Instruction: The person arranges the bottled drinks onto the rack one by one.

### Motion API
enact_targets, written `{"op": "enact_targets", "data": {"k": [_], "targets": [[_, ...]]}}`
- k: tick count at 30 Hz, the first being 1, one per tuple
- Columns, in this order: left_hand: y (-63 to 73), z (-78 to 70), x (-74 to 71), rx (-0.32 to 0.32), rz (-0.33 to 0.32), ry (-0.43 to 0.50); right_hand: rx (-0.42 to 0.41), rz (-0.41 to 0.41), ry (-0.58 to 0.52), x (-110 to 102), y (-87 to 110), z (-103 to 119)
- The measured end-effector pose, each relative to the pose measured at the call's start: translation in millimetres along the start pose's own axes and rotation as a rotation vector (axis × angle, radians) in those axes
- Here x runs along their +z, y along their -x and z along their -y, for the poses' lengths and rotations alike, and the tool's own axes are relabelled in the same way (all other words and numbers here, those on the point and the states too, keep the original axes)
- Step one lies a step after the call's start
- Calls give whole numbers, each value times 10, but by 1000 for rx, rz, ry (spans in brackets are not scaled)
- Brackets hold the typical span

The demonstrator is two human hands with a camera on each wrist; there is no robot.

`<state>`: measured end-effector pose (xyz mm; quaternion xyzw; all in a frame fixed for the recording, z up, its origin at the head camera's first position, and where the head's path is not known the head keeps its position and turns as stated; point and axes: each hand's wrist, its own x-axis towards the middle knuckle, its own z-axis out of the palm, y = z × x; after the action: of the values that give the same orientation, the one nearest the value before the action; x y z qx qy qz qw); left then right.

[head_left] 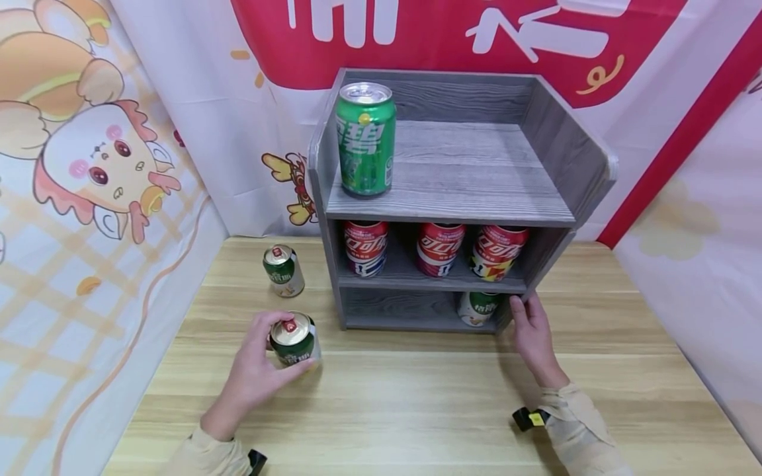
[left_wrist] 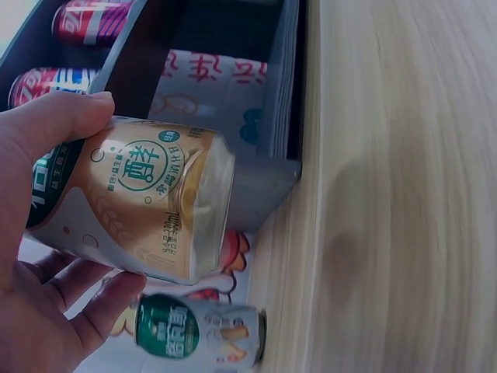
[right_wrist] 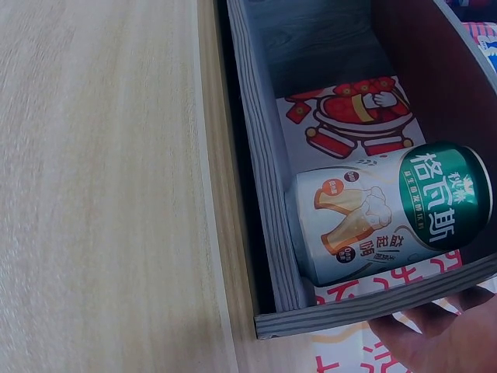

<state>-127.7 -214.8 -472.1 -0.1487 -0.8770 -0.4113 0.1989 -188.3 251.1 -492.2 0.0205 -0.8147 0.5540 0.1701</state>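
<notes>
My left hand (head_left: 258,370) grips a green and white kvass can (head_left: 293,344) from the side, index finger on its top and thumb along its front. In the left wrist view, the lower part of this can (left_wrist: 167,202) shows a gold label. Another kvass can (head_left: 284,271) stands on the table behind it. My right hand (head_left: 532,337) rests against the outer right side of a grey wooden shelf (head_left: 452,208), low down. A third kvass can (right_wrist: 388,214) stands upright inside the bottom compartment, at that right wall.
Red cola cans (head_left: 440,250) stand in the middle compartment, one left and two toward the right. A green Sprite can (head_left: 366,142) stands at the top level's left. The shelf stands on a wooden table (head_left: 411,403) before a printed cloth backdrop (head_left: 262,99).
</notes>
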Motion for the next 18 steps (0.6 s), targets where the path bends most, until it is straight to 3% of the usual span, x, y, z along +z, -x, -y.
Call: {"op": "enact_targets", "data": {"k": [10,18], "targets": [[-113,-191,251,56,66,28,-8,-8,-14,9,2,23],[-173,-336,457,58,119,82,4,-2,-7,6,6,25]]}}
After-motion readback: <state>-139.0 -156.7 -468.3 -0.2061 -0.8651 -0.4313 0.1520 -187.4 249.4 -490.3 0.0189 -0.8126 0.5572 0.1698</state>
